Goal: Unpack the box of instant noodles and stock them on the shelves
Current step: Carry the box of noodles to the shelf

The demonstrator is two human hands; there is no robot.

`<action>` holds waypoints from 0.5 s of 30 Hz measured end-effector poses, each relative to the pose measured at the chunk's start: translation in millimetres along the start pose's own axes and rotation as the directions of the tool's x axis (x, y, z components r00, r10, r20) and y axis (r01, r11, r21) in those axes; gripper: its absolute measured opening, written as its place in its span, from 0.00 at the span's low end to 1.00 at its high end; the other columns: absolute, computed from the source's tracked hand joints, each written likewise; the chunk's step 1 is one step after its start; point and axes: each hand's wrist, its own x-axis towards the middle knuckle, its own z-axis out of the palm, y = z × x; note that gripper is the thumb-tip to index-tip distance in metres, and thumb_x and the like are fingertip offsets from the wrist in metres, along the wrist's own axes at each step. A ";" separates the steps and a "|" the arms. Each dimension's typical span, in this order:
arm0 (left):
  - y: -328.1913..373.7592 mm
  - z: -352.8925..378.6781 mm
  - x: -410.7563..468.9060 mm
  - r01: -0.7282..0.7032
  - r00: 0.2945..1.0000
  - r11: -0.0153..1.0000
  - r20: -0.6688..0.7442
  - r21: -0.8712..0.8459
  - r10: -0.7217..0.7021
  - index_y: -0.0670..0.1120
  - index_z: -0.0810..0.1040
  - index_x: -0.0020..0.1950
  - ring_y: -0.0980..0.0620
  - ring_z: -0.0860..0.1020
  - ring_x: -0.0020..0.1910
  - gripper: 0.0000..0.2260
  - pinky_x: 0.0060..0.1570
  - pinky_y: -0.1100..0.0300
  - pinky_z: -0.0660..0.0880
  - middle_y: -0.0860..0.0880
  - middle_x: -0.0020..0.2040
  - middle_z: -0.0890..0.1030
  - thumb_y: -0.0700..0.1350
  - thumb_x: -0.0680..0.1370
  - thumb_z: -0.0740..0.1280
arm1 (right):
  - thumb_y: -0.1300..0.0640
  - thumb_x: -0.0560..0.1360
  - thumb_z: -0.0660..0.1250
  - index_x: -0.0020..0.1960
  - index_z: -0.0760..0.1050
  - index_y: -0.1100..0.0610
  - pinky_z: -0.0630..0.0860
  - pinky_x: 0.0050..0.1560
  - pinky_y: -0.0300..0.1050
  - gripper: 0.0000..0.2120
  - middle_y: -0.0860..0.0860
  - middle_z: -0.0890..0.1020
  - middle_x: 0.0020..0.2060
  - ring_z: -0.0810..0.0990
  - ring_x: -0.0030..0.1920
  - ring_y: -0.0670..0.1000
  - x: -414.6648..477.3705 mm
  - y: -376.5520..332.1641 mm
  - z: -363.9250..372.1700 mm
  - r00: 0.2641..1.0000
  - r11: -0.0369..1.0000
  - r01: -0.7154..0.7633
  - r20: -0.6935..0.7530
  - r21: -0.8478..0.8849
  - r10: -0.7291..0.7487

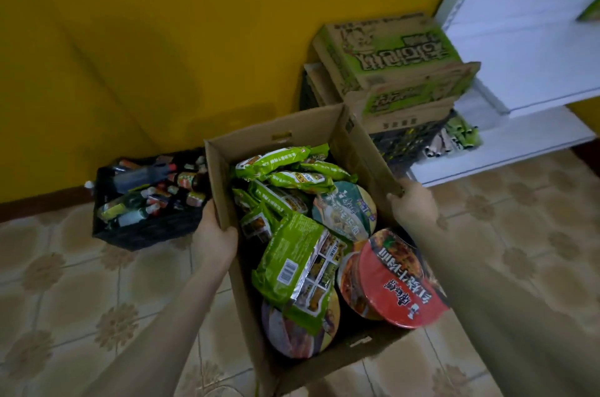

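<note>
Well, from my end the yellow wall (162, 39) fills the back, with patterned floor tiles (519, 234) below and white shelves (526, 72) off to the right. My open cardboard box (311, 127) sits mid-view, whether resting on the floor or held clear I cannot tell. Stacked green cartons (399, 62) stand behind it beside the shelves, and a black crate (146, 228) of bottles (152, 189) lies to its left. Inside the box, green noodle packets (292, 266) are heaped over bowl noodles, one red-lidded bowl (399, 286) nearest. My left hand (214, 234) grips the box's left wall and my right hand (412, 205) grips the right wall's rim
</note>
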 end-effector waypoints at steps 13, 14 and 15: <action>111.3 134.1 -64.7 -0.319 0.896 0.944 0.352 0.087 0.271 0.45 0.68 0.69 0.42 0.75 0.59 0.25 0.52 0.56 0.70 0.42 0.62 0.76 0.32 0.73 0.62 | 0.58 0.76 0.63 0.62 0.74 0.59 0.78 0.43 0.48 0.15 0.58 0.81 0.50 0.80 0.48 0.58 -43.6 193.1 -85.1 0.894 0.906 -0.393 -0.162 0.160 0.417; 124.2 152.9 -71.7 -0.339 0.885 0.937 0.367 0.084 0.287 0.44 0.68 0.69 0.41 0.74 0.59 0.25 0.53 0.56 0.70 0.42 0.62 0.76 0.31 0.72 0.63 | 0.58 0.77 0.63 0.62 0.74 0.59 0.78 0.42 0.47 0.15 0.58 0.82 0.50 0.80 0.47 0.58 -40.2 211.3 -94.9 0.883 0.895 -0.412 -0.169 0.173 0.439; 136.6 172.6 -78.5 -0.359 0.874 0.930 0.381 0.086 0.302 0.43 0.68 0.69 0.41 0.74 0.59 0.25 0.54 0.56 0.69 0.41 0.62 0.76 0.31 0.72 0.63 | 0.58 0.76 0.63 0.62 0.74 0.58 0.78 0.41 0.47 0.15 0.58 0.82 0.50 0.80 0.47 0.57 -35.6 229.9 -105.4 0.872 0.885 -0.427 -0.174 0.186 0.458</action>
